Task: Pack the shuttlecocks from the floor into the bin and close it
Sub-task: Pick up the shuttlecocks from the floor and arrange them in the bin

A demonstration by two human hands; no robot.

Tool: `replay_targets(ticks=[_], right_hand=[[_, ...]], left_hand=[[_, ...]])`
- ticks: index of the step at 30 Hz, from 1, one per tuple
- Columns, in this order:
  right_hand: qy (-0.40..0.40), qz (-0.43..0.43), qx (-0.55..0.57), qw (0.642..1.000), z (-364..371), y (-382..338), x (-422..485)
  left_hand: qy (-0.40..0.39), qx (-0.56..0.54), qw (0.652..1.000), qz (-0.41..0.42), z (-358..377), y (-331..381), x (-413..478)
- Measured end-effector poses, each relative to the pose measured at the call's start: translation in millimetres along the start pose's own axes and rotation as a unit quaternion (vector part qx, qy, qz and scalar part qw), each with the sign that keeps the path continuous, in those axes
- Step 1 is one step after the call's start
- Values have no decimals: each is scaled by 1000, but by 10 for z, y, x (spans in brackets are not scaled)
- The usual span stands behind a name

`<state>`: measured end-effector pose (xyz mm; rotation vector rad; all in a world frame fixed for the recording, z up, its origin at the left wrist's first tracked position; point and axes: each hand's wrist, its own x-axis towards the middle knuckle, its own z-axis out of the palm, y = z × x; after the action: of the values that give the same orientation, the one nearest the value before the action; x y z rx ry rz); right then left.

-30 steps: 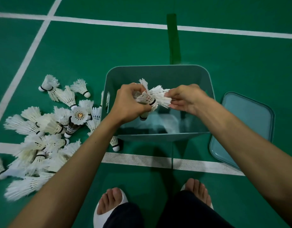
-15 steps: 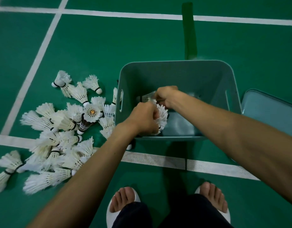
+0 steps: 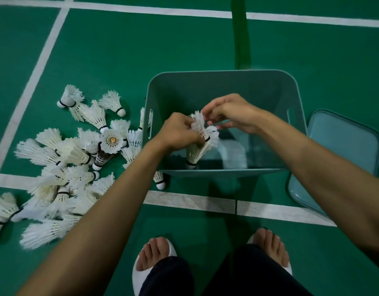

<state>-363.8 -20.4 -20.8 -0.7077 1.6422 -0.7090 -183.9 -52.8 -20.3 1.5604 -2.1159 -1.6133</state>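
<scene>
Your left hand (image 3: 178, 135) grips a nested stack of shuttlecocks (image 3: 200, 138) around its middle, fingers curled round the feathers. Your right hand (image 3: 231, 113) pinches the feather tips at the top of the same stack. You hold the stack tilted over the open bin (image 3: 205, 88), cork end down inside its near left part, just behind the near rim. Whether the cork touches the bottom cannot be told.

Closest to you, your feet in white slippers (image 3: 141, 272) stand on the green floor (image 3: 120, 60). Just past your toes a white line (image 3: 190, 201) crosses the floor, and the bin stands just beyond it. One loose shuttlecock (image 3: 159, 180) lies at the bin's near left corner, cork toward the line.

Left of the bin lies the pile of shuttlecocks (image 3: 73, 154), tumbled over one another and spreading across the white line. A dark-skirted one (image 3: 103, 155) sits among them near the bin.

On the right, the lid (image 3: 342, 150) lies flat on the floor just beside the bin, its near corner hidden under your right forearm.

Farther off, a dark green strip (image 3: 241, 39) runs away from behind the bin.
</scene>
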Motion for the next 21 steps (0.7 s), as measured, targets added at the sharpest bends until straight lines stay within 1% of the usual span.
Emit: replay_targets(ticks=[2,4,6,8,9,11,13,14,16,18,19,21], right_hand=[[-33,-11,-38,999,-143,42,-158],[-34,-8,-57,998,-220,79,-253],[-5,10,-53,999,-259,127,-263],[44,54,-61,996,-279,148,-261],[52,77,-64,994,-287,139,-266],[34,111,-55,992,-292,109,-291],[46,137,-61,988,-287,107,-266],[71,141,-71,985,-268,119,-232],[151,134,-68,977,-227,169,-93],[219,113,-52,968,-154,187,48],[227,105,-42,967,-114,179,111],[205,103,-32,973,-23,134,223]], left_hand=[[-7,-119,993,-27,14,55,-13],[-18,-183,982,-43,43,117,-39],[-20,-221,974,-42,85,169,-82],[-12,-244,969,-42,126,194,-118],[-5,-242,969,-42,143,198,-130],[3,-222,974,-51,168,218,-147],[12,-201,976,-87,181,228,-133],[25,-189,975,-112,180,218,-121],[63,-143,975,-159,166,165,-88],[82,-48,982,-165,133,111,-74],[79,-10,984,-161,115,94,-73],[57,28,986,-156,82,78,-62]])
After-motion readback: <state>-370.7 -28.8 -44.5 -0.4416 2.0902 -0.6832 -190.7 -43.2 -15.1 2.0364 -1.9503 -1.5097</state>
